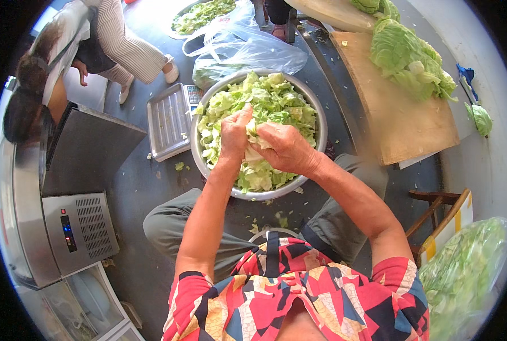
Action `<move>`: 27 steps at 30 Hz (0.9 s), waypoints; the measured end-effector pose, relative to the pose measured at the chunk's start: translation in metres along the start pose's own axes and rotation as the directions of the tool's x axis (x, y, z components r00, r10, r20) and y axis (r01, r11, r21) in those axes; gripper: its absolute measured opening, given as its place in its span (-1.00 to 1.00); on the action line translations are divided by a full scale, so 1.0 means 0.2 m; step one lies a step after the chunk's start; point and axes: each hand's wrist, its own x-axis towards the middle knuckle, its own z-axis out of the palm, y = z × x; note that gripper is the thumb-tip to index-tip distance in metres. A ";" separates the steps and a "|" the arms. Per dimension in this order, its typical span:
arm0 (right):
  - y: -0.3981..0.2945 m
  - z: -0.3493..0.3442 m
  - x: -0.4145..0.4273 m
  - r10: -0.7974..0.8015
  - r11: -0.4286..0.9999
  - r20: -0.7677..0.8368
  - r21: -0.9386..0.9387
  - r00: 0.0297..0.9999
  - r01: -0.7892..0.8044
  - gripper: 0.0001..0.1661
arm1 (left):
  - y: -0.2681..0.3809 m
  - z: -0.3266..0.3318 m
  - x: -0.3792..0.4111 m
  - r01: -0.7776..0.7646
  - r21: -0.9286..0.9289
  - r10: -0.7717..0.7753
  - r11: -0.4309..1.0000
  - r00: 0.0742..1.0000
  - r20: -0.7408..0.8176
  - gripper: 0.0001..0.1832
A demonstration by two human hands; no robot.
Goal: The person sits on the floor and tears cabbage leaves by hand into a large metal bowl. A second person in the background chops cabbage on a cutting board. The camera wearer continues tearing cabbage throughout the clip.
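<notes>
Between my knees stands a large round metal basin (pixel 321 128), heaped with torn pale-green cabbage leaves (pixel 279 100). My left hand (pixel 235 134) is above the middle of the heap, its thumb pointing up and its fingers curled around leaf pieces. Close beside it, my right hand (pixel 285 145) is closed on a pale piece of cabbage leaf (pixel 252 132). Both hands pinch leaf between them. The lower fingers of my left hand are partly hidden from this angle.
A scale with a metal tray (pixel 168 123) sits left of the basin. Behind lies a clear plastic bag (pixel 253 51). To the right, cabbage (pixel 407 59) rests on a wooden board (pixel 415 128); a bag of greens (pixel 466 273) is lower right. Another person (pixel 125 47) bends at upper left.
</notes>
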 end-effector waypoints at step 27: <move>0.03 0.05 -0.03 0.477 0.879 -0.224 0.093 0.850 -0.468 -0.80 | -0.21 0.12 -0.16 -0.418 0.060 0.422 0.906 0.893 -0.157 -0.78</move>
